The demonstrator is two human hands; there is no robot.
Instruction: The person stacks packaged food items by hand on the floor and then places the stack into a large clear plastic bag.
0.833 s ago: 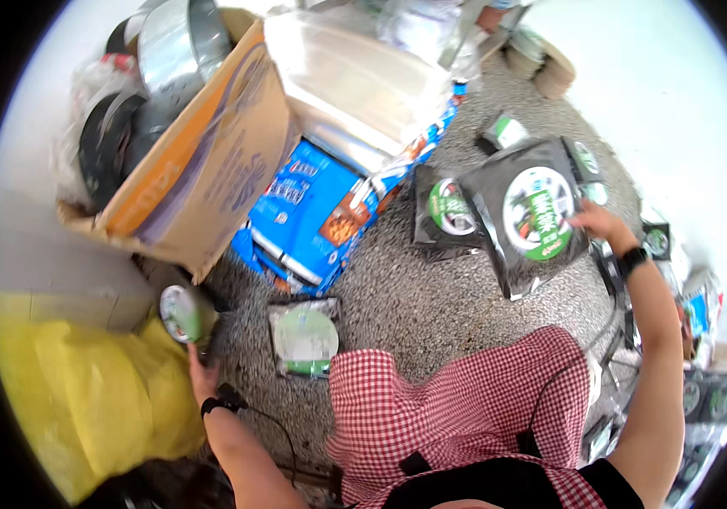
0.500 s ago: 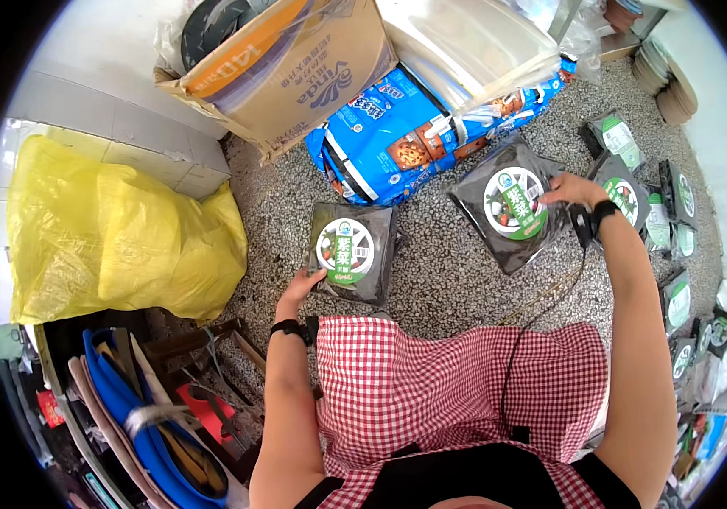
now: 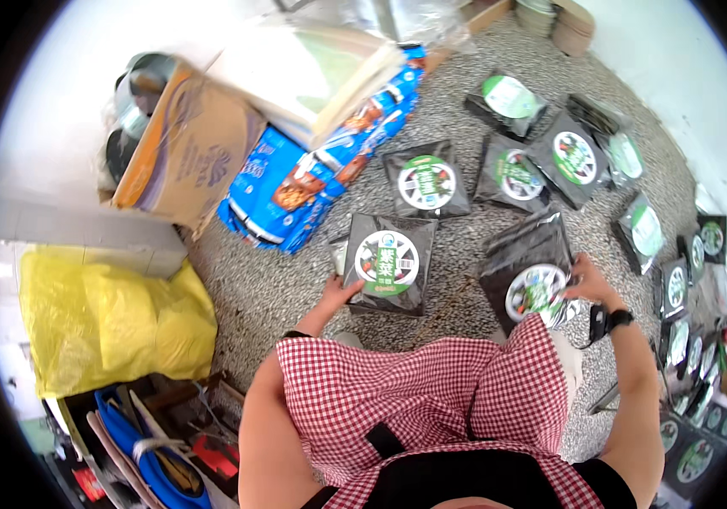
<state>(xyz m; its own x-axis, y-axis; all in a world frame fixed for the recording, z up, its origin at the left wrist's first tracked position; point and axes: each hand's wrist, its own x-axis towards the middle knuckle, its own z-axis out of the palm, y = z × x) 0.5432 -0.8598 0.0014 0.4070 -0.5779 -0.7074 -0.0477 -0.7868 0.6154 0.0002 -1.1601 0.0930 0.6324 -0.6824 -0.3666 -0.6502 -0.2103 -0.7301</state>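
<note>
Two dark, square packs of dried seaweed with round white-and-green labels lie on the speckled floor before me. My left hand [image 3: 340,294] is closed on the left edge of the nearer-left seaweed pack [image 3: 410,280], its thumb on top. A pale edge of something shows under that pack's left side. On the right, my right hand [image 3: 588,282] grips the right edge of another seaweed pack [image 3: 523,250], which is tilted and has a creased, shiny wrapper. Its lower edge is near my checked apron. A further seaweed pack [image 3: 428,180] lies just beyond, between the two.
More seaweed packs [image 3: 574,158] are scattered at the far right and along the right wall. Blue printed bags [image 3: 279,188] and an open cardboard box [image 3: 185,140] stand far left. A yellow plastic bag [image 3: 117,314] fills the left side, above a shelf with a blue object [image 3: 143,441].
My view has turned right, so the box and bags appear further left. My right hand and its pack now sit lower and closer to my apron. The left hand stays on its pack.
</note>
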